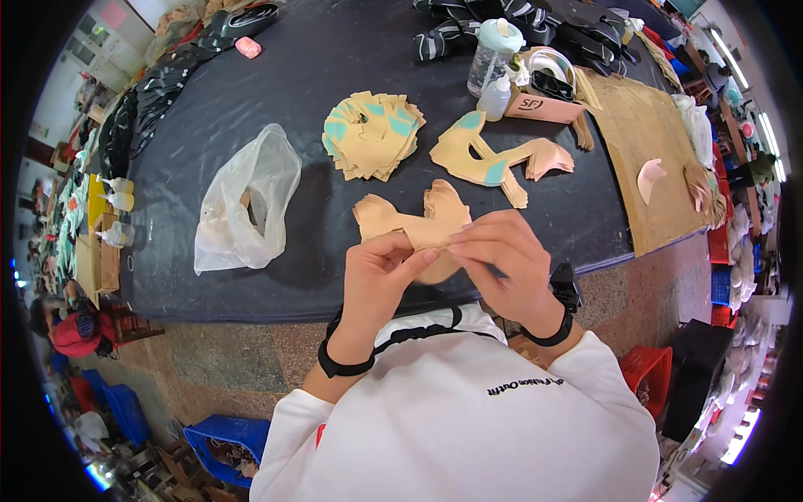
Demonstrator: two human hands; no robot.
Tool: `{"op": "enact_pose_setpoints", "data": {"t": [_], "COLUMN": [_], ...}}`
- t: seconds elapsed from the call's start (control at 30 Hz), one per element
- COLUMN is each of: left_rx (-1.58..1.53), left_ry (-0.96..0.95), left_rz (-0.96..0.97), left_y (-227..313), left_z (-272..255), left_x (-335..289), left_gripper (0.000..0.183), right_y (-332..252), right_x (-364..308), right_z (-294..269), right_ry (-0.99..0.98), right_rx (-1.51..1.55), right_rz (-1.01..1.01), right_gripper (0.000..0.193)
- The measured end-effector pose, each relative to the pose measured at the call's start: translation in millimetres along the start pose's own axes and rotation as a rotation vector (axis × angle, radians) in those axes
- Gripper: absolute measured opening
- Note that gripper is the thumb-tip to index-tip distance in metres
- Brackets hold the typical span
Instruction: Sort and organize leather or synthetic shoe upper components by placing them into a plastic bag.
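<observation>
My left hand (374, 283) and my right hand (512, 266) meet at the table's near edge. Both are closed in a pinch on a tan cut-out piece (445, 212) with curved lobes, thin like leather or lining material. It seems to lie over other tan layers; how many is unclear. Just beyond my hands, a round fanned pile of tan pieces (376, 142) has turquoise patches. To its right sits another stack of tan curved pieces (495, 171), also marked with turquoise. A translucent plastic bag (251, 205) rests to the left, with pale contents partly hidden.
On the dark table (309, 293) stand a clear jug (493, 58), a white squeeze bottle (495, 99) and a pink box (544, 109). Cardboard (644, 159) covers the right end. Black strapped items (171, 71) line the far left. A blue crate (226, 448) stands on the floor.
</observation>
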State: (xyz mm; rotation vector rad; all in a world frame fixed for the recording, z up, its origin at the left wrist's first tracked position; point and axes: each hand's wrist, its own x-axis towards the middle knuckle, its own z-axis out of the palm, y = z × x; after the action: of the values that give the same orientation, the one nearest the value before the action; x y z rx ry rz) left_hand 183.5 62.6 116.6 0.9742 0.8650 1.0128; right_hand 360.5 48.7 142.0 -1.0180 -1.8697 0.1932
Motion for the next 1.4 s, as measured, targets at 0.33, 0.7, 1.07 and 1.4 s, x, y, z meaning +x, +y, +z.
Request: {"op": "enact_pose_setpoints", "data": {"t": [0.33,0.7,1.07,1.4], "left_rx": [-0.147,-0.206,-0.449,-0.523], "left_ry": [-0.017,-0.020,0.118,0.118], "left_rz": [-0.040,-0.061,-0.109,-0.061], "left_y": [12.3,6.5,-16.8,-46.9], "left_z": [-0.3,-4.9,-30.9,-74.2], "left_x": [-16.8,-12.0,5.8,13.5], "left_gripper": [0.017,0.016,0.012,0.017], "right_y": [-4.8,-2.3,51.4,102.1], "right_x": [-6.7,-10.3,-36.4,-125.6], "right_z": [4.1,12.5,21.4,63.0], "right_ry": [-0.039,-0.050,0.189,-0.091], "right_rx": [1.161,1.426,0.877,-0.041], "right_rz": [1.088,1.103,0.914,0.597], "right_gripper": [0.038,0.038,0.017,0.024]}}
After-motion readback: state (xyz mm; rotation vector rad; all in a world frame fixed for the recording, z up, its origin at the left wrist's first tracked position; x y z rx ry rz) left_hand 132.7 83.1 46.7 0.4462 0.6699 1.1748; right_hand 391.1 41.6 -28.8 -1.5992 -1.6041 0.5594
